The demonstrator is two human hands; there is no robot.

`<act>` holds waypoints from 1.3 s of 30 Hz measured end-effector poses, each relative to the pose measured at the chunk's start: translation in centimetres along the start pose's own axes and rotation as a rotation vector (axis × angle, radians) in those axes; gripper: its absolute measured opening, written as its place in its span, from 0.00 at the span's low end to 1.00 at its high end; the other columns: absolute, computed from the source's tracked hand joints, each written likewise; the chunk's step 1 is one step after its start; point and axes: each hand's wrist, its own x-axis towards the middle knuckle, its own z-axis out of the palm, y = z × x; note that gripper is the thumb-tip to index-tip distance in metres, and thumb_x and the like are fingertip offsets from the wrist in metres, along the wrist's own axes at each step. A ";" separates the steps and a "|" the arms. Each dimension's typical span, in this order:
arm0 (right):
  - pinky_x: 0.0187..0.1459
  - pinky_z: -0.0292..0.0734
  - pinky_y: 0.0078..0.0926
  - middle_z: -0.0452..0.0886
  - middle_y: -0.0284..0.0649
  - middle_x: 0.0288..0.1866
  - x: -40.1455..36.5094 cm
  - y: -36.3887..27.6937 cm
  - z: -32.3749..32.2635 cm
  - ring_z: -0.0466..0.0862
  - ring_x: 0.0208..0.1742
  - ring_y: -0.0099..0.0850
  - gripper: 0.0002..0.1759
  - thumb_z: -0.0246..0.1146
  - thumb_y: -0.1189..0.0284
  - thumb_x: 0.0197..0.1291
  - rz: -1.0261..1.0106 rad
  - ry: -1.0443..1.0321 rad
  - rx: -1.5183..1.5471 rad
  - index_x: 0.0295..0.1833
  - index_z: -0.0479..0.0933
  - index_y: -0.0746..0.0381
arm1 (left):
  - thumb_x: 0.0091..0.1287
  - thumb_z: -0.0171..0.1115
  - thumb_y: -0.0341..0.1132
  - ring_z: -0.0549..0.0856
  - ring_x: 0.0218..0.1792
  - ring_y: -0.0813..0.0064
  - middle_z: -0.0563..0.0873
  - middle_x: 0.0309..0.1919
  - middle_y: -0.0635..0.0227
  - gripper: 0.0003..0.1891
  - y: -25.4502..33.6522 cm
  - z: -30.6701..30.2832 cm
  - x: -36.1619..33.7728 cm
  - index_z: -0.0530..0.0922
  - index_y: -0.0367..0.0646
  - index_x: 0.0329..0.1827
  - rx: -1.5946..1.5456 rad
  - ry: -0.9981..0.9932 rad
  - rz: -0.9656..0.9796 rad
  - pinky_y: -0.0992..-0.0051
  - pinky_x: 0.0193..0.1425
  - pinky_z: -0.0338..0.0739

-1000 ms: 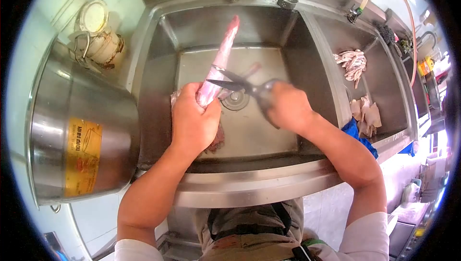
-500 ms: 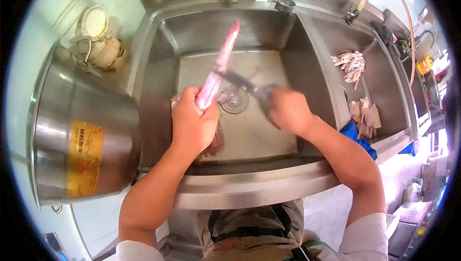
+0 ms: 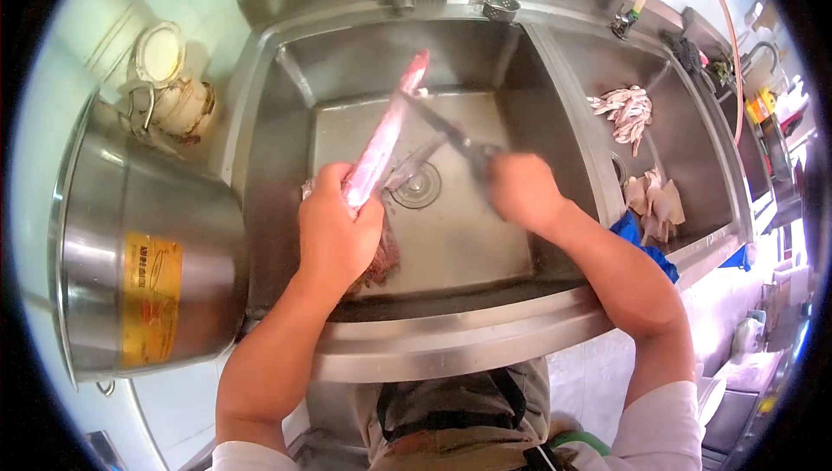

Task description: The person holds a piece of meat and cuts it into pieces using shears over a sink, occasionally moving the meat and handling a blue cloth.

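My left hand (image 3: 341, 237) is closed around the lower end of a long, tapering piece of raw pink-and-white meat (image 3: 381, 142). The piece slants up and away over the sink, its redder, narrow tip farthest from me. In my right hand (image 3: 524, 192) is a dark pair of scissors (image 3: 459, 140), blurred by motion. One blade reaches the upper part of the meat from the right. My fingers hide most of the handles. Below and beside my left hand, a dark reddish-brown heap (image 3: 381, 263) lies on the sink floor, partly covered by the hand.
Around the drain (image 3: 416, 187) is the steel sink basin (image 3: 468, 254). The right basin holds pale strips (image 3: 631, 116), flat pale pieces (image 3: 656, 202) and a blue cloth (image 3: 641, 246) at its edge. A big steel pot (image 3: 95, 237) stands left; a small round container (image 3: 501, 7) sits on the back ledge.
The scissors' blade has shifted up along the meat toward its tip. My left hand and the meat appear slightly lower and farther left, while the whole view has also shifted a little.
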 end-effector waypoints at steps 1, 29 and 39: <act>0.37 0.80 0.45 0.82 0.53 0.29 -0.1 -0.2 -0.1 0.83 0.32 0.52 0.11 0.63 0.69 0.49 -0.005 0.010 0.023 0.32 0.74 0.67 | 0.58 0.62 0.29 0.84 0.39 0.51 0.84 0.35 0.49 0.15 -0.3 0.1 0.1 0.76 0.34 0.47 -0.036 0.005 -0.006 0.63 0.45 0.77; 0.38 0.80 0.42 0.82 0.55 0.33 1.1 0.6 2.0 0.84 0.35 0.50 0.10 0.62 0.72 0.53 -0.051 0.056 -0.082 0.34 0.73 0.69 | 0.60 0.62 0.31 0.84 0.35 0.57 0.83 0.33 0.51 0.13 0.9 0.0 -1.0 0.77 0.33 0.45 -0.073 0.063 0.083 0.65 0.42 0.77; 0.43 0.79 0.46 0.81 0.58 0.38 0.6 -0.6 -0.4 0.83 0.40 0.53 0.15 0.64 0.68 0.51 0.019 0.083 0.070 0.38 0.73 0.69 | 0.60 0.62 0.31 0.84 0.37 0.59 0.84 0.35 0.50 0.13 0.9 0.1 -0.5 0.77 0.33 0.45 -0.108 0.024 -0.059 0.66 0.43 0.77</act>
